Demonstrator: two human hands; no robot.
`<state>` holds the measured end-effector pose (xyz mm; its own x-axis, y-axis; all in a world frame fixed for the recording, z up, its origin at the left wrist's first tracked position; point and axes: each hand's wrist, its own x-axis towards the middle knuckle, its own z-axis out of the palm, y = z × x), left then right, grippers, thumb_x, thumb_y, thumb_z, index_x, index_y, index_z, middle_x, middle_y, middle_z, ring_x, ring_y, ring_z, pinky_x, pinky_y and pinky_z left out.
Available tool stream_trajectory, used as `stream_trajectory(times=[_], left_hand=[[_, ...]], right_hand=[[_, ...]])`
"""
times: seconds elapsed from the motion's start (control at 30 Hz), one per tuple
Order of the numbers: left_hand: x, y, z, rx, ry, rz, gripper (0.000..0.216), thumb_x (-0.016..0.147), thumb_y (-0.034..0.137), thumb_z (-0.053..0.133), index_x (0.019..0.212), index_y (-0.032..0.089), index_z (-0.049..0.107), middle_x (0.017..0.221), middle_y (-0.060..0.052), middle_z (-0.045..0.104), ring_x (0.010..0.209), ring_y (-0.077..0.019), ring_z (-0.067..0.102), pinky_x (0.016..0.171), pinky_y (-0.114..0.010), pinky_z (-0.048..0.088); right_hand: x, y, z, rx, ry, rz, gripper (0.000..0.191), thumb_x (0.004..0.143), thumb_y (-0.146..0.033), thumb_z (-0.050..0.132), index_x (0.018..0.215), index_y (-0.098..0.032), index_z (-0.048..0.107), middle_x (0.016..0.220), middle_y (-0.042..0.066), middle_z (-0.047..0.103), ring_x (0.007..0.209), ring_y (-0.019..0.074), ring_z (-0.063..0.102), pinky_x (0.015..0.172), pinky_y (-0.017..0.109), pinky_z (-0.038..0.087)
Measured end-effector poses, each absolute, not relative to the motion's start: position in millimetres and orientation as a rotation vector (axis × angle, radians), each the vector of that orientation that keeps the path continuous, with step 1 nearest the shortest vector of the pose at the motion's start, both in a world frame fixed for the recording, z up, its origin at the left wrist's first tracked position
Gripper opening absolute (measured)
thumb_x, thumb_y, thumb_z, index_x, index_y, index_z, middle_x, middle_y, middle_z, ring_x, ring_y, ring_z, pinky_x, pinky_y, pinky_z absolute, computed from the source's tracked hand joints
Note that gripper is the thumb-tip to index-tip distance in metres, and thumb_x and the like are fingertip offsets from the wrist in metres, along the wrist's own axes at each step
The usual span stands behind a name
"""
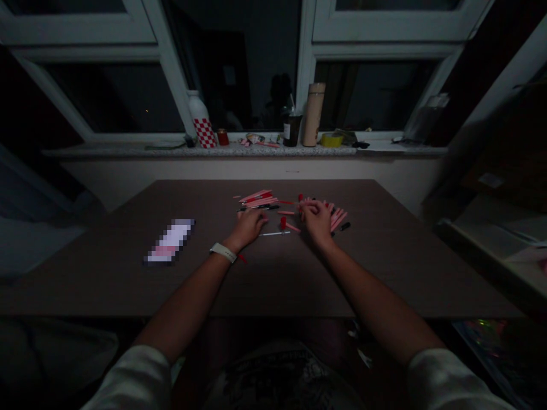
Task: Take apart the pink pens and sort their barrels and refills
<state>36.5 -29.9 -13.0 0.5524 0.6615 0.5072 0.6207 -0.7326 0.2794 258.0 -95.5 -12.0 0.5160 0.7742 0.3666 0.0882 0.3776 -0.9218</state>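
Observation:
My left hand (248,225) rests low over the table with loosely bent fingers, and nothing shows in it. Just beyond its fingers lie black pens (267,207) and a bundle of pink sticks (258,199) with some red among them. My right hand (317,221) is closed in a pinch; whatever sits between its fingertips is too small to make out. More pink sticks (339,218) lie beside it on the right, partly hidden by the hand. Between both hands are a small red cylinder (283,222), a thin pale rod (276,233) and loose pink pieces (293,227).
On the brown table (277,279) a phone (171,241) lies at left, and a short black piece (345,226) at right. The windowsill (239,150) holds a checked bottle (202,122), a dark drink cup (292,128), a beige flask (314,114) and yellow tape (332,140).

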Motion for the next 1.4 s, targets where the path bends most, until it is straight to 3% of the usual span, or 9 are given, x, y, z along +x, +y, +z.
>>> stream_trajectory(times=[0.17, 0.4, 0.93, 1.13, 1.4], left_hand=[[28, -36, -3, 2.397, 0.956, 1.185, 0.016, 0.093, 0.024, 0.054, 0.103, 0.018, 0.065, 0.1, -0.008, 0.071, 0.092, -0.0208, 0.065, 0.083, -0.035, 0.05], [34, -45, 4, 2.371, 0.794, 1.327, 0.017, 0.096, 0.025, 0.053, 0.101, 0.019, 0.068, 0.106, -0.008, 0.069, 0.104, -0.0208, 0.062, 0.096, -0.04, 0.047], [34, -47, 4, 2.276, 0.839, 1.359, 0.018, 0.094, 0.026, 0.056, 0.103, 0.018, 0.069, 0.109, -0.008, 0.069, 0.105, -0.0214, 0.062, 0.094, -0.037, 0.047], [34, -47, 3, 2.239, 0.903, 1.307, 0.018, 0.092, 0.028, 0.058, 0.103, 0.017, 0.068, 0.103, -0.007, 0.07, 0.087, -0.0182, 0.063, 0.081, -0.032, 0.049], [32, -49, 5, 2.298, 0.853, 1.345, 0.016, 0.094, 0.026, 0.055, 0.098, 0.018, 0.068, 0.102, -0.007, 0.068, 0.095, -0.0199, 0.062, 0.084, -0.033, 0.048]], right_hand=[[254, -103, -4, -1.057, -0.978, 0.488, 0.027, 0.08, -0.046, 0.063, 0.084, -0.02, 0.06, 0.078, 0.005, 0.069, 0.071, 0.0184, 0.066, 0.062, 0.029, 0.05], [251, -110, -4, -1.073, -1.103, 0.412, 0.023, 0.082, -0.043, 0.066, 0.081, -0.02, 0.064, 0.082, 0.005, 0.068, 0.076, 0.0185, 0.065, 0.069, 0.031, 0.051], [247, -114, 3, -1.06, -1.1, 0.431, 0.024, 0.082, -0.042, 0.066, 0.079, -0.019, 0.061, 0.077, 0.004, 0.068, 0.074, 0.0181, 0.066, 0.068, 0.03, 0.051], [241, -121, 11, -1.074, -1.111, 0.433, 0.025, 0.08, -0.043, 0.067, 0.077, -0.019, 0.06, 0.072, 0.003, 0.066, 0.071, 0.0183, 0.064, 0.063, 0.029, 0.049], [238, -125, 15, -1.057, -1.077, 0.474, 0.019, 0.082, -0.038, 0.064, 0.077, -0.02, 0.059, 0.074, 0.004, 0.067, 0.072, 0.0188, 0.066, 0.062, 0.03, 0.052]])
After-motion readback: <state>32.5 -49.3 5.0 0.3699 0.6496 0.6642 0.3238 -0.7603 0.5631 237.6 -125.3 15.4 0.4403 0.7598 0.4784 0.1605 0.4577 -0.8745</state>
